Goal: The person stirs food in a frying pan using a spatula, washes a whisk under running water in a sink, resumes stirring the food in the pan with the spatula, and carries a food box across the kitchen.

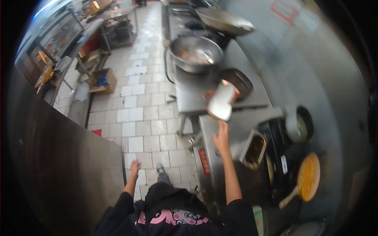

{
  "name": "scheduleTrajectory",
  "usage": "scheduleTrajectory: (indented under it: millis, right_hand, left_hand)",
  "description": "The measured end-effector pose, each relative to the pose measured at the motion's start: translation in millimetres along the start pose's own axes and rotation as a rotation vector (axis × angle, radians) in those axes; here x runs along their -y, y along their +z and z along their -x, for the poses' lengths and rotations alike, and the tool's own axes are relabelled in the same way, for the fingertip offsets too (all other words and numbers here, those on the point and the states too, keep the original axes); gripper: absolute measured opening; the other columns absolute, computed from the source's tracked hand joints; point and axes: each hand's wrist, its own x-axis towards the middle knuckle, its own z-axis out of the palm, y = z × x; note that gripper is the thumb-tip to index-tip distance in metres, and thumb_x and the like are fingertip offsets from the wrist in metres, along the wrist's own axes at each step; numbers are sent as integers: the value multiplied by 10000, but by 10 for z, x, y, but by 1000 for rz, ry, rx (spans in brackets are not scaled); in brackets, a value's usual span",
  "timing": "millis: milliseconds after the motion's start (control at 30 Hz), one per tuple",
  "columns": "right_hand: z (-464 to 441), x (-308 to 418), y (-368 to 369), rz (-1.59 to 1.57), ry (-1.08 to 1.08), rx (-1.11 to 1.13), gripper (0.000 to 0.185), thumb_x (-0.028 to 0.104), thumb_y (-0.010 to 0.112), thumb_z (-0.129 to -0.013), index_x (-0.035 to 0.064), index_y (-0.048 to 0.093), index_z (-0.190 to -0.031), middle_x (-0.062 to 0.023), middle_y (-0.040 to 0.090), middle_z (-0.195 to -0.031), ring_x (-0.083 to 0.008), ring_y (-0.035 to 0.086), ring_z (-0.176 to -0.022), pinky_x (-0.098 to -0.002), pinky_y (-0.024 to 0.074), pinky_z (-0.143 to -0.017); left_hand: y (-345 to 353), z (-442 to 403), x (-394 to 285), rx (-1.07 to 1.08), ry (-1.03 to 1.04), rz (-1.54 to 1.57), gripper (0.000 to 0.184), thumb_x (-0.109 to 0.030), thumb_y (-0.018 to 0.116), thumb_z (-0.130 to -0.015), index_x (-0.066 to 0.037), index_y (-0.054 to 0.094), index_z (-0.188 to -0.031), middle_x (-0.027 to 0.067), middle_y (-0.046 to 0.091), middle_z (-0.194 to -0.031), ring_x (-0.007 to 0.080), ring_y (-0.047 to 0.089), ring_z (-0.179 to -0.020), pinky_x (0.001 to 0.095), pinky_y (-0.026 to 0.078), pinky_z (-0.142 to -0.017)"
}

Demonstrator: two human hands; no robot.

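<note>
My right hand (221,138) reaches forward over the steel counter, thumb apart from the other fingers. Its fingertips come close to the lower edge of a blurred white, box-like object (221,103) with some orange-red at its far end; whether they touch I cannot tell. Partly behind that object is a dark round pan (245,84). My left hand (135,166) hangs low over the tiled floor, loosely open, with nothing visible in it. To the right of my right arm sits a rectangular metal container (254,150) with dark contents.
A large steel bowl (197,55) with food stands farther up the counter, below a wok (226,21). At right are a pan of orange-yellow food (308,177), a pot (302,124) and a black stove (274,137). A cardboard box (103,80) lies left of the aisle.
</note>
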Motion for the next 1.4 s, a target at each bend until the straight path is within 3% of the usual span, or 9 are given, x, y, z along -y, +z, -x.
scheduleTrajectory:
  millis: [200, 400, 567, 600, 767, 933, 1100, 1233, 1400]
  right_hand:
    - [-644, -238, 508, 491, 361, 8, 297, 113, 601, -690, 79, 501, -968, -115, 487, -999, -321, 522, -878, -403, 438, -705]
    - [-672, 11, 554, 480, 255, -359, 131, 60, 543, -729, 15, 532, -852, -146, 529, -828, -332, 528, -737, -387, 425, -681]
    - [-1079, 794, 363, 210, 476, -763, 126, 75, 535, -795, -14, 511, -882, -119, 531, -756, -207, 556, -675, -302, 448, -599]
    - [-1281, 1079, 393, 193, 387, -820, 119, 55, 517, -803, -29, 498, -885, -116, 506, -781, -196, 549, -649, -273, 445, -567]
    - [-2852, 2279, 941, 100, 37, -885, 106, 23, 508, -800, -48, 473, -870, -121, 475, -845, -210, 518, -740, -283, 447, -634]
    - [-4735, 2921, 2020, -202, -213, -535, 94, -14, 513, -765, -23, 483, -853, -106, 480, -835, -220, 508, -771, -285, 432, -678]
    - [-6317, 3420, 3722, -491, -510, 130, 93, -25, 517, -741, -3, 491, -827, -116, 478, -763, -201, 532, -721, -276, 439, -608]
    - [-7358, 2843, 5597, -430, -610, 548, 72, -7, 506, -729, -11, 484, -797, -150, 484, -758, -276, 520, -679, -340, 437, -595]
    - [-8065, 1494, 7307, -143, -364, 629, 199, 90, 511, -710, -47, 501, -855, -244, 533, -790, -398, 519, -707, -443, 428, -635]
  left_hand:
    - [-2048, 120, 383, -179, -617, -295, 359, -306, 408, -865, -35, 472, -1091, 89, 550, -938, 177, 532, -830, 331, 460, -693]
    - [-2275, -551, 248, 38, -790, -407, 360, -326, 407, -852, -49, 482, -1068, 79, 557, -908, 182, 547, -752, 335, 468, -618]
    - [-1292, -2468, -257, 268, -419, -461, 362, -345, 389, -847, -70, 493, -1058, 90, 572, -897, 189, 570, -720, 344, 475, -562]
    - [-1070, -2905, -558, 408, -146, -544, 355, -330, 390, -844, -49, 512, -1024, 97, 582, -871, 186, 575, -723, 344, 473, -547]
    - [-159, -4153, -2290, 456, 234, -705, 316, -303, 403, -834, -51, 541, -965, 87, 597, -772, 179, 571, -661, 326, 468, -538]
    - [-694, -4825, -3436, 398, 57, -211, 286, -298, 426, -841, -90, 512, -1019, 66, 598, -790, 146, 566, -685, 308, 471, -557]
    - [-1993, -5166, -2660, -268, -5, 204, 298, -318, 458, -823, -72, 542, -969, 108, 602, -814, 212, 584, -773, 341, 469, -596]
    - [-2368, -5110, -2732, -500, -528, 90, 282, -305, 456, -814, -64, 546, -930, 111, 598, -790, 210, 577, -738, 341, 463, -584]
    - [-2160, -6214, -3316, -304, -813, -39, 267, -289, 453, -802, -54, 551, -882, 116, 591, -759, 206, 568, -695, 340, 455, -569]
